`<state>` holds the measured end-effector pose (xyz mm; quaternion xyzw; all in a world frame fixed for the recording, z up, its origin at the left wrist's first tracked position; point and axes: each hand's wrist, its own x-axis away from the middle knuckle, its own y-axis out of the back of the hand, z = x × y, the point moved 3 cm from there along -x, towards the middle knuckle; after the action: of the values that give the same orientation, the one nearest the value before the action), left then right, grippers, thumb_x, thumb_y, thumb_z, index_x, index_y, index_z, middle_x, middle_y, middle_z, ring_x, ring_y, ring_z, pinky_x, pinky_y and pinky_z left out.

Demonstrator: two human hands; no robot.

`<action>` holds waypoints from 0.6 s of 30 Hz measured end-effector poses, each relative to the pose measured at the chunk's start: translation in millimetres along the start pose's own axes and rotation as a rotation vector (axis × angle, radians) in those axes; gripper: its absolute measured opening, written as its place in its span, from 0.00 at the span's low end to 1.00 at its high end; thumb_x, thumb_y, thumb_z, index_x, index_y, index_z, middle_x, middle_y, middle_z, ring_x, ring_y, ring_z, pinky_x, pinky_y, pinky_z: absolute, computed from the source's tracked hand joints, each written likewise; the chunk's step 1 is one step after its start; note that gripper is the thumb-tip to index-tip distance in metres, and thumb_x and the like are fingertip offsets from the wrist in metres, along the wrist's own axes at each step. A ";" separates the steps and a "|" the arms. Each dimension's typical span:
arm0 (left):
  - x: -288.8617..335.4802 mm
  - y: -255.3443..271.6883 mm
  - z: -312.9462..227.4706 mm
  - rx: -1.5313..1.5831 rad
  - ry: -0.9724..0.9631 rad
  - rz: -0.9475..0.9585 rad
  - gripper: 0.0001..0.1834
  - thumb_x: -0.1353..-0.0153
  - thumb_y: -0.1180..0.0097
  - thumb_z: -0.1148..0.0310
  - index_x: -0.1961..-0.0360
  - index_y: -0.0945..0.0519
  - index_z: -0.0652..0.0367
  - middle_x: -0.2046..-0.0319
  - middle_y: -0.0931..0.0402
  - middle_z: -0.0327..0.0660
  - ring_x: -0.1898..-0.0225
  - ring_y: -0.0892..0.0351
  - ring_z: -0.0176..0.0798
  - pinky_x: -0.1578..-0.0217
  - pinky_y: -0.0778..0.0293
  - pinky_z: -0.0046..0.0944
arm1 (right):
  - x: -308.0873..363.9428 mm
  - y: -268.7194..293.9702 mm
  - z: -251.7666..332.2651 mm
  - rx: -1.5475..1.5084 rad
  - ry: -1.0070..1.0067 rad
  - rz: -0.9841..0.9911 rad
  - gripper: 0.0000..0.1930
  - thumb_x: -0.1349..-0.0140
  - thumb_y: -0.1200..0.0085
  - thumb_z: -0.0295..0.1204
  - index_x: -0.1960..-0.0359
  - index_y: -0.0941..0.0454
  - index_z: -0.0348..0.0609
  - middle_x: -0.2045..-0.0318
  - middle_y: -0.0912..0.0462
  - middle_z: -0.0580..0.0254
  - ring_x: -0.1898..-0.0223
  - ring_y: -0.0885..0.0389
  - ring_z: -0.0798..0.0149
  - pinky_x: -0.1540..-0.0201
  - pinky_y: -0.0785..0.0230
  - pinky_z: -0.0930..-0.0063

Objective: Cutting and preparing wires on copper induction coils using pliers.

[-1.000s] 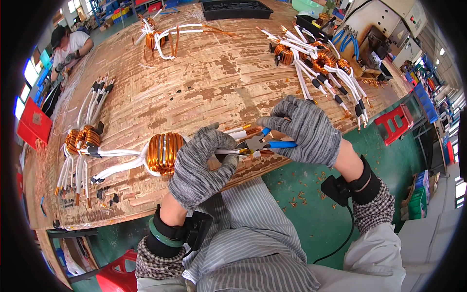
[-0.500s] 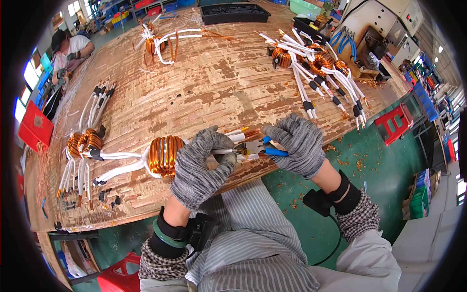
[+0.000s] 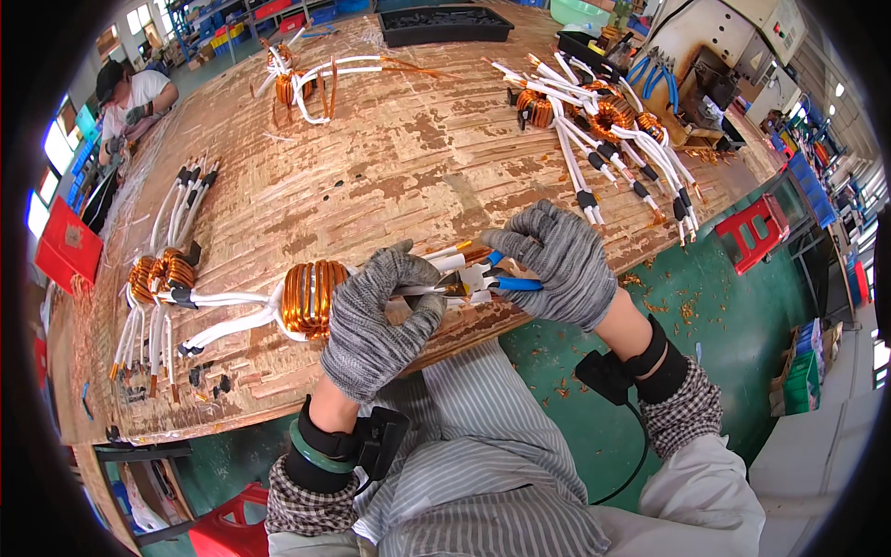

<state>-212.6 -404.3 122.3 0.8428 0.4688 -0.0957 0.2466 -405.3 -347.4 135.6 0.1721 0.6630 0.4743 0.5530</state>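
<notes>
My left hand [image 3: 382, 320], in a grey knit glove, closes around the white-sleeved leads of a copper-wound toroid coil [image 3: 314, 299] lying at the table's near edge. Beyond that hand, white sleeves and bare copper ends [image 3: 455, 257] point to the right. Also gloved, my right hand [image 3: 559, 265] grips blue-handled pliers [image 3: 516, 283]. Their metal jaws point left and sit at the leads just beside my left fingers. Exactly what lies between the jaws is hard to make out.
Another coil pair [image 3: 162, 272] with white leads lies at the left. Several coils [image 3: 613, 119] are heaped at the far right, near hanging blue-handled pliers [image 3: 655, 82]. A black tray [image 3: 445, 26] stands at the back. Across the far left corner, a person [image 3: 137, 97] works.
The pliers have shifted slightly left, and their blue handles are spread wider apart. My right hand has moved a little up and left with them; my left hand barely moved.
</notes>
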 end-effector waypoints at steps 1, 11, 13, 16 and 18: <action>0.2 0.2 0.5 0.032 0.018 -0.012 0.09 0.55 0.45 0.81 0.70 0.25 0.63 0.74 0.25 0.37 0.68 0.26 0.29 0.53 0.31 0.34 | -1.4 0.2 -0.1 0.001 0.002 0.025 0.22 0.59 0.41 0.44 0.60 0.24 0.50 0.69 0.25 0.61 0.68 0.27 0.57 0.69 0.33 0.64; 0.3 1.8 0.5 0.056 0.052 -0.033 0.08 0.54 0.47 0.82 0.70 0.24 0.62 0.75 0.25 0.37 0.68 0.26 0.30 0.47 0.34 0.39 | 5.3 -6.6 12.4 0.026 -0.005 -0.106 0.18 0.56 0.41 0.38 0.62 0.24 0.46 0.74 0.24 0.63 0.73 0.26 0.63 0.74 0.33 0.71; 0.3 0.4 1.5 0.006 -0.061 0.012 0.11 0.54 0.43 0.80 0.67 0.25 0.61 0.72 0.24 0.40 0.68 0.22 0.34 0.55 0.29 0.35 | 8.8 -1.6 -1.3 -0.572 -0.477 -0.405 0.15 0.50 0.42 0.37 0.64 0.24 0.42 0.75 0.24 0.65 0.76 0.28 0.71 0.77 0.37 0.79; 1.2 -1.9 -0.6 -0.150 -0.205 -0.099 0.12 0.54 0.40 0.75 0.66 0.24 0.59 0.75 0.26 0.40 0.71 0.23 0.36 0.56 0.29 0.37 | 4.5 19.6 -27.0 -0.861 -0.694 -0.540 0.16 0.45 0.45 0.40 0.63 0.25 0.41 0.79 0.25 0.69 0.79 0.29 0.74 0.76 0.36 0.82; -4.8 -1.1 -20.8 -0.445 -0.362 -0.065 0.13 0.56 0.39 0.71 0.66 0.24 0.58 0.76 0.27 0.40 0.72 0.24 0.37 0.56 0.29 0.39 | 12.3 21.0 -39.8 -0.811 -0.891 -0.404 0.16 0.44 0.46 0.41 0.62 0.26 0.41 0.75 0.25 0.65 0.72 0.27 0.72 0.66 0.32 0.79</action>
<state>-217.6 -396.9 141.7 0.7217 0.4534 -0.1470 0.5020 -451.3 -345.2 143.4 0.0014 0.1564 0.4567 0.8758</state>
